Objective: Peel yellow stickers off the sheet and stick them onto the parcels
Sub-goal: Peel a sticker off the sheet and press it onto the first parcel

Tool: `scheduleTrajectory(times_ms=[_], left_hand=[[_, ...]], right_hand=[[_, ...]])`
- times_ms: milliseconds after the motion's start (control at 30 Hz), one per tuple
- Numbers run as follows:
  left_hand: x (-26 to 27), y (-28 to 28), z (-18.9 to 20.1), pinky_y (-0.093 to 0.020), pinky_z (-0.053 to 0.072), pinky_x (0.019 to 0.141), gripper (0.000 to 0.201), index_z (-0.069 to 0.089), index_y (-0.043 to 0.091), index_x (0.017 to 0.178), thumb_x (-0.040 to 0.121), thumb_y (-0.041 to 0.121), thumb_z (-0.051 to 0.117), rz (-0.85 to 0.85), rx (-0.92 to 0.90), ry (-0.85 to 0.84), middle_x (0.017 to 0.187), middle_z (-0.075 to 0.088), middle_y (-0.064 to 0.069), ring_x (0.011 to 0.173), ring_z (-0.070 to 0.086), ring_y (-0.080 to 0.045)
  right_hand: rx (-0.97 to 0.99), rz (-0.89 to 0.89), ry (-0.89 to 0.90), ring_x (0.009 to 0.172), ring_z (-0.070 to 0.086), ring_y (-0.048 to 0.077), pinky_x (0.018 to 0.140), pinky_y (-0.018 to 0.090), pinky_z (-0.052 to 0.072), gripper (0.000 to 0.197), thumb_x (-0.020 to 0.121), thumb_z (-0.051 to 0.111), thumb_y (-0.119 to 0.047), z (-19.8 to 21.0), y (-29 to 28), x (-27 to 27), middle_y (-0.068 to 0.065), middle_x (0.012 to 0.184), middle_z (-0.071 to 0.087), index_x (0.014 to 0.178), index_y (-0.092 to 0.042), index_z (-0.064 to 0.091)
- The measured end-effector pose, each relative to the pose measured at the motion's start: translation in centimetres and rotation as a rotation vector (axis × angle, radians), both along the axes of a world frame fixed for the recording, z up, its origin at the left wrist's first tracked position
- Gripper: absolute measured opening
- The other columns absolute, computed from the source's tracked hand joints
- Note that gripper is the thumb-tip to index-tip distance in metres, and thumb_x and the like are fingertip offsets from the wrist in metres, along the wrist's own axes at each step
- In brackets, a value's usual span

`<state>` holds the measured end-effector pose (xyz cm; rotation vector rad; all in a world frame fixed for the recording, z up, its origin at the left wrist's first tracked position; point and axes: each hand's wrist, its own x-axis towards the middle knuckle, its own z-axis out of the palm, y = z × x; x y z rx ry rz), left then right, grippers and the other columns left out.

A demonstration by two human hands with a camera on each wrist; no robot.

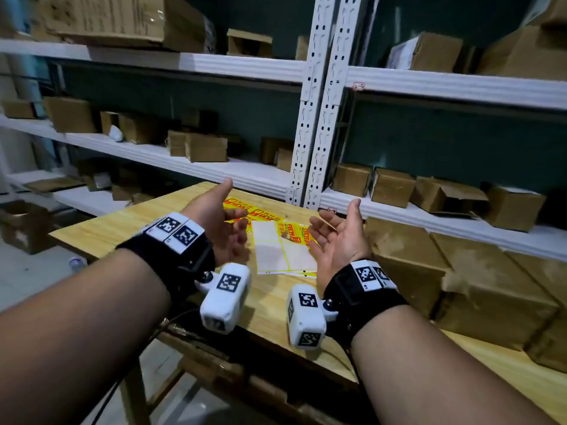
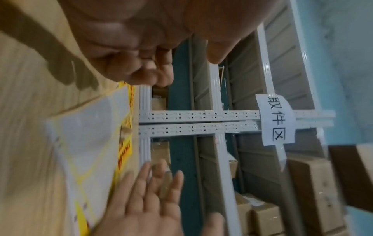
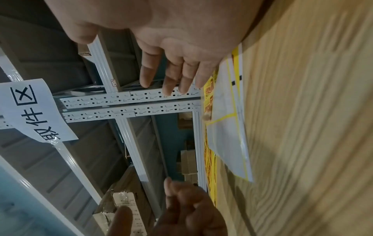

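Currently both hands empty: left hand [image 1: 225,228] and right hand [image 1: 337,237] hover palms-in, fingers loose, above the sticker sheet [image 1: 282,246]. Likely poised to peel; parcels [image 1: 466,286] wait beside it.

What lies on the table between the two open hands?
In the head view, the sticker sheet, mostly peeled white backing with yellow stickers at its far end, lies on the table between the left hand and right hand.

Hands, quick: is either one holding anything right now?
Left hand: open, palm up, holding nothing.
Right hand: open, palm up, holding nothing.
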<state>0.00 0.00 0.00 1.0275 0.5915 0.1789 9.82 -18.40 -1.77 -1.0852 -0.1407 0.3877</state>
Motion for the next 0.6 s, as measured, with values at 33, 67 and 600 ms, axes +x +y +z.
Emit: scheduleTrajectory(times_ms=[33,67,600], left_hand=[[0.5,0.1,0.5,-0.03,0.04,0.063,0.07,0.057,0.012,0.103,0.083,0.079,0.052,0.01,0.074,0.05,0.082,0.057,-0.01,0.067,0.05,-0.024],[1.0,0.5,0.6,-0.035,0.047,0.074,0.078,0.059,0.008,0.109,0.08,0.08,0.054,0.029,0.14,0.109,0.092,0.059,-0.014,0.076,0.055,-0.029],[4.3,1.6,-3.0,-0.023,0.041,0.046,0.043,0.052,0.015,0.079,0.086,0.05,0.074,-0.033,0.275,0.133,0.054,0.052,-0.002,0.039,0.051,-0.02]], right_hand=[[-0.013,-0.011,0.0,0.112,0.065,0.024,0.103,0.042,0.042,0.067,0.092,0.045,-0.076,0.0,0.0,0.4,0.009,0.112,0.075,0.096,-0.015,0.074],[-0.029,-0.025,0.017,0.116,0.063,0.024,0.105,0.042,0.039,0.067,0.092,0.045,-0.076,0.0,-0.1,0.6,0.01,0.117,0.075,0.096,-0.015,0.074],[-0.025,0.016,0.018,0.117,0.066,0.031,0.102,0.045,0.049,0.062,0.095,0.049,-0.069,-1.3,0.6,2.2,0.02,0.116,0.075,0.097,-0.009,0.069]])
